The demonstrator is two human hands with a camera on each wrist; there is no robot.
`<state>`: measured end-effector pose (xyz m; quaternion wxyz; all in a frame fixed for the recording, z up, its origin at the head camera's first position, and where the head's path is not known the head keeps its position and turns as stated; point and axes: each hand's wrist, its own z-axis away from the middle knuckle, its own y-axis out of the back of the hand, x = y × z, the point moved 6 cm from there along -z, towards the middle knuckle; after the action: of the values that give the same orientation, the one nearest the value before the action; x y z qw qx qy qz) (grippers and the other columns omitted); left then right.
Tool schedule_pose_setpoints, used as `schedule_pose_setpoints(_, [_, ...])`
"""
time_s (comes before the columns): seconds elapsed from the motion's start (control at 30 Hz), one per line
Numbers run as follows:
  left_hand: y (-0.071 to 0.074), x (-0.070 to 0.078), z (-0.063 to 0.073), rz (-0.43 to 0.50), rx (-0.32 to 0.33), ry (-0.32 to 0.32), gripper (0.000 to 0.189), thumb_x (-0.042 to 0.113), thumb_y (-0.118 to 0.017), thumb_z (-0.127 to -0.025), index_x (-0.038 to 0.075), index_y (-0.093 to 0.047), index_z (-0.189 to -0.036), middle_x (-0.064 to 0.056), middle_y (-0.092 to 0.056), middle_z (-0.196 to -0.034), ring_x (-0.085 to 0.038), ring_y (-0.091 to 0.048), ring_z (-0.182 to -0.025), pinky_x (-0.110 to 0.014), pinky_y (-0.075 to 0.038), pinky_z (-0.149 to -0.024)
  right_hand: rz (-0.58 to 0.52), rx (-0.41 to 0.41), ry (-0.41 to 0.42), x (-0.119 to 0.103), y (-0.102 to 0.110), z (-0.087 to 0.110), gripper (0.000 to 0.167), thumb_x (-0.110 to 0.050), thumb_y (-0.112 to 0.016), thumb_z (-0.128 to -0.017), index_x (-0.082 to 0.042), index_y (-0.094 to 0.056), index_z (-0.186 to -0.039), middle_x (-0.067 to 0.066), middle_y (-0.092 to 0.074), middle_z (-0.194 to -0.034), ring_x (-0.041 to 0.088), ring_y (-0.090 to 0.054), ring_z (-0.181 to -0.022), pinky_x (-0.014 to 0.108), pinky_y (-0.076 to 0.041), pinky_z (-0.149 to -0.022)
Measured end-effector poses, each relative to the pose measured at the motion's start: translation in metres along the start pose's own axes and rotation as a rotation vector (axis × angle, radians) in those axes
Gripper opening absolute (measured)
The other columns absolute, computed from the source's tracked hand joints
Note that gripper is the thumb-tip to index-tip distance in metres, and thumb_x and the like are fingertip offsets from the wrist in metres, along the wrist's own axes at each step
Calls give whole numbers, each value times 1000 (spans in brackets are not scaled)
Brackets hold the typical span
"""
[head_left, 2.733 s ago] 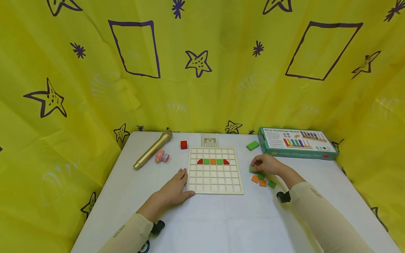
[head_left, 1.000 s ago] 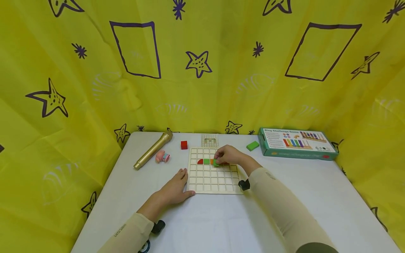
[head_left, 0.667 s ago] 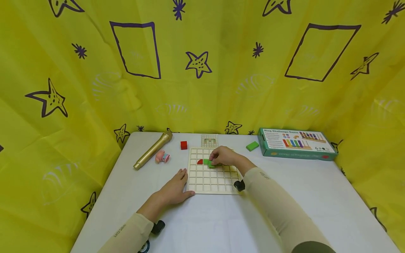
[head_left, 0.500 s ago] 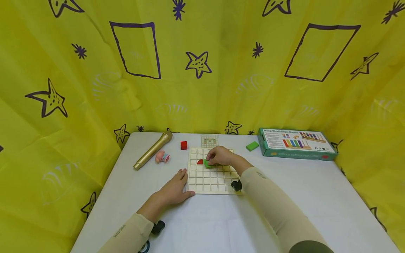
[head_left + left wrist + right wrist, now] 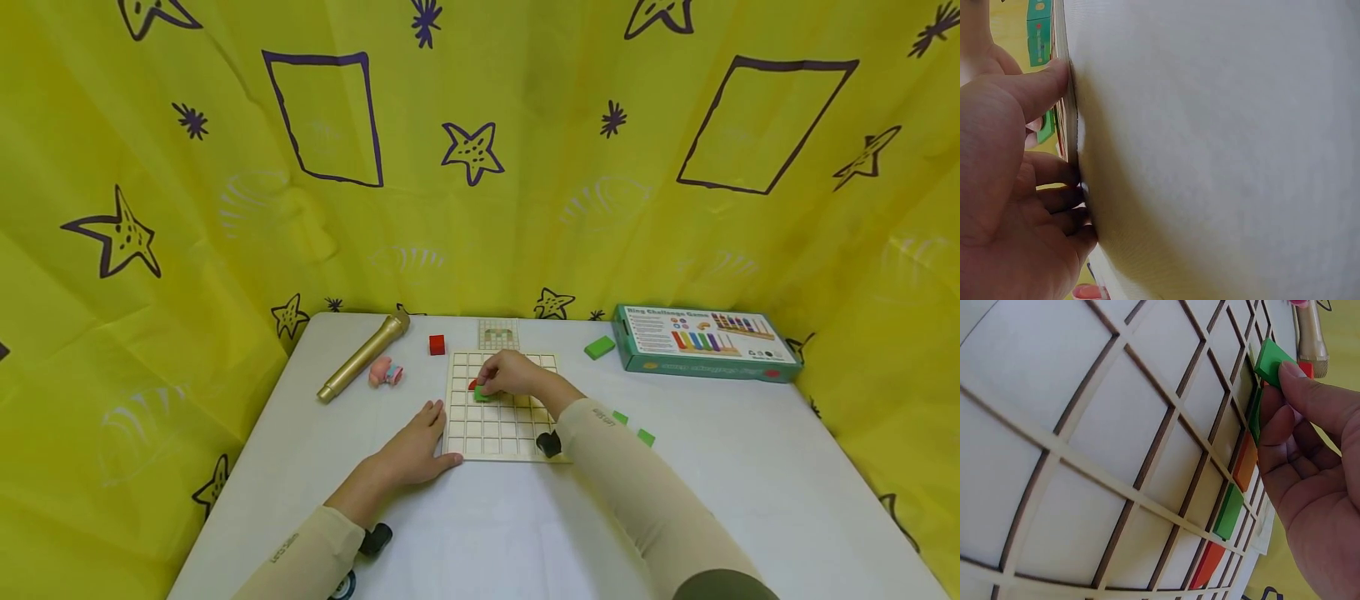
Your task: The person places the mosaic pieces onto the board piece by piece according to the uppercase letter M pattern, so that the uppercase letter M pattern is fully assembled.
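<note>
A wooden grid board (image 5: 510, 457) lies mid-table. My right hand (image 5: 510, 373) pinches a green square tile (image 5: 1272, 359) between thumb and fingers, over the left part of the board. In the head view the held tile (image 5: 482, 395) overlaps the red rounded piece (image 5: 472, 385) at the row's left end. Further along that row, the right wrist view shows an orange tile (image 5: 1246, 462), a green tile (image 5: 1229, 511) and a red piece (image 5: 1208, 564). My left hand (image 5: 416, 446) rests at the board's left edge, its thumb (image 5: 1054, 78) touching the side.
Behind the board lies a pattern card (image 5: 498, 334). A red cube (image 5: 437, 344), pink toy figure (image 5: 386, 372) and gold microphone (image 5: 363, 358) are at left. To the right are a green block (image 5: 599, 347), a game box (image 5: 708, 342) and loose green tiles (image 5: 646, 437), partly behind my sleeve.
My right hand has picked up the green tile from the loose ones on the right and carried it leftward over the row to its left end. The left hand stays put.
</note>
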<state>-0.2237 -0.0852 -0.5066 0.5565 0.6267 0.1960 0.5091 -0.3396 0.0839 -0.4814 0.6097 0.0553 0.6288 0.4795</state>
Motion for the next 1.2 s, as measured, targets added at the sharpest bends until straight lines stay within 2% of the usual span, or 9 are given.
schedule_pose_setpoints(0.43, [1, 1, 1, 10, 12, -12, 87, 45, -67, -95, -14, -33, -149, -26, -25, -161, -40, -20, -150, -48, -26, -118, 1, 2, 17, -5, -7, -4, 4, -9, -77, -89, -9, -77, -92, -3, -69, -84, 13, -58, -77, 26, -50, -73])
schedule_pose_setpoints(0.97, [1, 0, 2, 16, 12, -8, 87, 45, -67, -95, -14, -33, -150, -26, -24, -161, -40, -20, -150, -48, -27, -118, 119, 38, 6, -7, -14, -6, 4, -13, -79, -88, -13, -75, -87, -6, -69, -83, 11, -59, -79, 27, -51, -76])
schedule_pose_setpoints(1.2, [2, 2, 2, 21, 12, -5, 87, 45, -68, -95, -14, -33, -150, -26, -24, -161, -40, -19, -150, -49, -27, -118, 144, 48, -4, -7, -17, -5, 5, -13, -78, -89, -13, -75, -86, -7, -69, -82, 9, -58, -76, 25, -49, -73])
